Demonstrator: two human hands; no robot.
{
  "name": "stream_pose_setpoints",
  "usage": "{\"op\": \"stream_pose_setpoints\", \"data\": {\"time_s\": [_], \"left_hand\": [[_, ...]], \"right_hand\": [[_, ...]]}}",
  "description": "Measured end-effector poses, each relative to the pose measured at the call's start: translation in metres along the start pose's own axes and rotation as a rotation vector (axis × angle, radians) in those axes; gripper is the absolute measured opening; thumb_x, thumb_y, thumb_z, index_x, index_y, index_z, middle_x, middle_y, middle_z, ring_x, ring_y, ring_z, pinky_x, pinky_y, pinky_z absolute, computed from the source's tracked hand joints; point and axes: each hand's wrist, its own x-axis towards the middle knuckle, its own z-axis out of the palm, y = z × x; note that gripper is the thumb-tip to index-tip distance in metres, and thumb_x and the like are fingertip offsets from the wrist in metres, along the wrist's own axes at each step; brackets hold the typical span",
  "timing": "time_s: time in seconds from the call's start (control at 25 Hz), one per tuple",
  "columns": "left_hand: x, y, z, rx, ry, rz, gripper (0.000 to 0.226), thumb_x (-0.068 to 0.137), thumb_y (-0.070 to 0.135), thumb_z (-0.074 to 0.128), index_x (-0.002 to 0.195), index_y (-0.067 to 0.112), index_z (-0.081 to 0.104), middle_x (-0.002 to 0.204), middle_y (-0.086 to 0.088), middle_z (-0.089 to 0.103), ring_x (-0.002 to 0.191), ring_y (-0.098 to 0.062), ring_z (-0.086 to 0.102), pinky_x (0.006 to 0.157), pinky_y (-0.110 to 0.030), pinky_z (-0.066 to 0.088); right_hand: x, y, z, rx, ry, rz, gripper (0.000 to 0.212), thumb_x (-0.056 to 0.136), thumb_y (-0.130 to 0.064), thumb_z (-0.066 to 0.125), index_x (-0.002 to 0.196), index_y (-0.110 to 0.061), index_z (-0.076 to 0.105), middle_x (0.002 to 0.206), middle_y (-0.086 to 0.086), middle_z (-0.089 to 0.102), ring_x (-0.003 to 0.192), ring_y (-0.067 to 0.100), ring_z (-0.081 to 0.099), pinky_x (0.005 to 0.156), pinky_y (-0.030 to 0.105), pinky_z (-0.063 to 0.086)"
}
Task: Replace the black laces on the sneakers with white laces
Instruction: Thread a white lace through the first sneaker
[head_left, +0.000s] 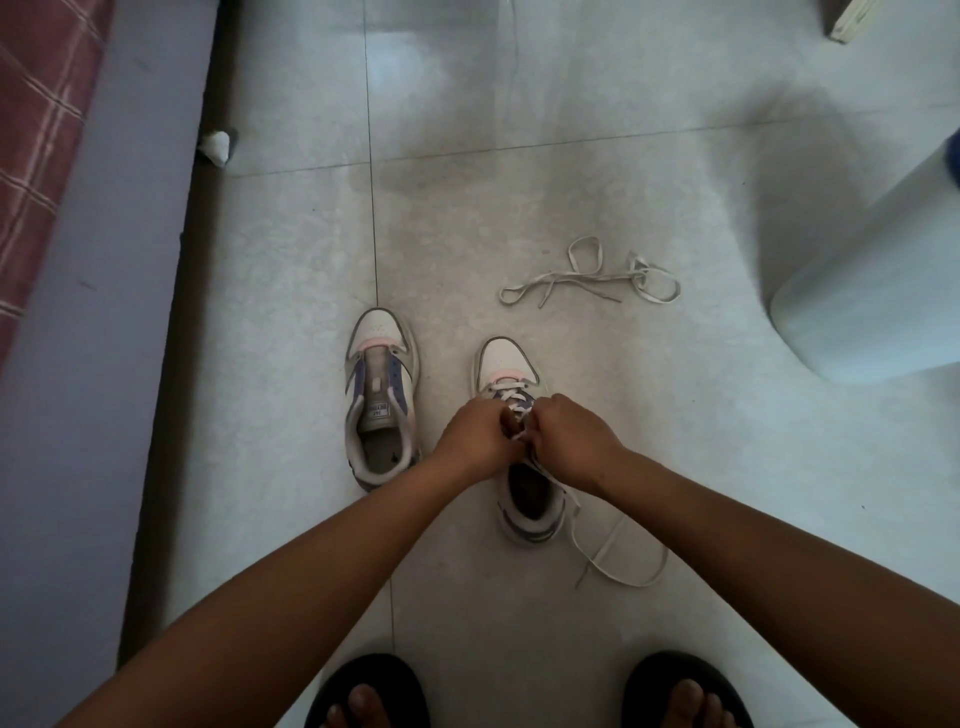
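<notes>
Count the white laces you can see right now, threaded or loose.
2. One white lace is partly threaded in the right sneaker under both hands, its tail trailing on the floor; the other lies loose on the tiles ahead. More may be hidden.

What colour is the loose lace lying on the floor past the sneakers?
White, or off-white; the loose lace shows clearly in the head view.

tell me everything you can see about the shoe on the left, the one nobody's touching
The left sneaker stands upright on the tiled floor, toe pointing away from the person. It is white with a pink band behind the toe cap, blue-purple eyelet strips and grey trim. It has no lace, so the grey tongue and its label show, and the opening gapes. Nothing touches it.
</notes>
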Motion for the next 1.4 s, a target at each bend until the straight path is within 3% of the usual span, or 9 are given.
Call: {"op": "stream_pose_setpoints", "data": {"time_s": [0.2, 0.36, 0.48, 0.64, 0.8, 0.96, 1.24, 1.4], "left_hand": [[0.0, 0.01, -0.005, 0.099, -0.043, 0.123, 0.015, 0.08, 0.015, 0.064, 0.093, 0.008, 0.067, 0.097, -0.012, 0.069, 0.09, -0.025, 0.062, 0.072, -0.029, 0.044], [0.008, 0.015, -0.001, 0.254, -0.115, 0.074, 0.02, 0.087, 0.013, 0.055, 0.103, 0.009, 0.067, 0.106, -0.012, 0.067, 0.099, -0.026, 0.061, 0.077, -0.029, 0.044], [0.012, 0.019, -0.003, 0.245, -0.104, 0.035, 0.023, 0.086, 0.009, 0.058, 0.107, 0.006, 0.066, 0.114, -0.013, 0.065, 0.106, -0.026, 0.06, 0.084, -0.026, 0.043], [0.009, 0.022, -0.003, 0.243, -0.051, 0.059, 0.019, 0.085, 0.008, 0.055, 0.1, 0.004, 0.067, 0.108, -0.015, 0.066, 0.102, -0.027, 0.061, 0.074, -0.025, 0.04], [0.007, 0.016, -0.007, 0.266, -0.073, 0.132, 0.023, 0.085, 0.01, 0.055, 0.104, 0.006, 0.068, 0.108, -0.014, 0.066, 0.103, -0.029, 0.059, 0.076, -0.028, 0.04], [0.013, 0.02, 0.0, 0.303, -0.08, 0.089, 0.022, 0.086, 0.005, 0.05, 0.1, 0.004, 0.067, 0.107, -0.016, 0.066, 0.101, -0.028, 0.06, 0.072, -0.023, 0.035], [0.015, 0.022, 0.016, 0.474, -0.04, 0.111, 0.029, 0.092, 0.002, 0.042, 0.117, 0.002, 0.057, 0.12, -0.017, 0.058, 0.109, -0.027, 0.058, 0.091, -0.03, 0.044], [-0.004, 0.003, 0.02, 0.389, 0.058, 0.209, 0.031, 0.094, 0.004, 0.04, 0.125, 0.003, 0.047, 0.127, -0.016, 0.045, 0.116, -0.027, 0.047, 0.097, -0.027, 0.037]], "right_hand": [[-0.004, -0.002, 0.0, -0.096, 0.032, -0.06, 0.03, 0.091, -0.021, 0.052, 0.118, -0.009, 0.05, 0.113, 0.012, 0.057, 0.098, 0.031, 0.059, 0.07, 0.032, 0.039], [0.0, -0.006, 0.001, -0.235, 0.033, -0.113, 0.028, 0.091, -0.021, 0.051, 0.116, -0.009, 0.053, 0.112, 0.01, 0.06, 0.096, 0.028, 0.062, 0.066, 0.029, 0.036], [0.0, -0.005, 0.0, -0.235, 0.013, -0.11, 0.029, 0.091, -0.024, 0.051, 0.116, -0.009, 0.055, 0.11, 0.011, 0.061, 0.094, 0.029, 0.062, 0.065, 0.029, 0.036], [0.001, 0.001, -0.001, -0.125, -0.043, -0.106, 0.029, 0.089, -0.019, 0.054, 0.114, -0.004, 0.054, 0.112, 0.016, 0.059, 0.097, 0.033, 0.06, 0.069, 0.031, 0.037], [0.001, 0.013, -0.002, -0.05, -0.011, -0.146, 0.025, 0.094, -0.017, 0.05, 0.115, -0.005, 0.053, 0.113, 0.015, 0.059, 0.1, 0.031, 0.057, 0.073, 0.03, 0.037], [-0.002, 0.016, 0.001, -0.226, -0.001, -0.278, 0.029, 0.095, -0.015, 0.045, 0.122, -0.005, 0.048, 0.113, 0.015, 0.058, 0.098, 0.031, 0.058, 0.07, 0.031, 0.036], [-0.007, 0.02, 0.01, -0.166, -0.001, -0.249, 0.034, 0.096, -0.019, 0.044, 0.126, -0.002, 0.043, 0.119, 0.016, 0.056, 0.1, 0.032, 0.056, 0.077, 0.036, 0.04], [-0.018, 0.027, 0.018, -0.039, 0.063, -0.23, 0.018, 0.097, -0.019, 0.043, 0.108, -0.005, 0.046, 0.107, 0.015, 0.056, 0.078, 0.022, 0.046, 0.062, 0.024, 0.022]]}}
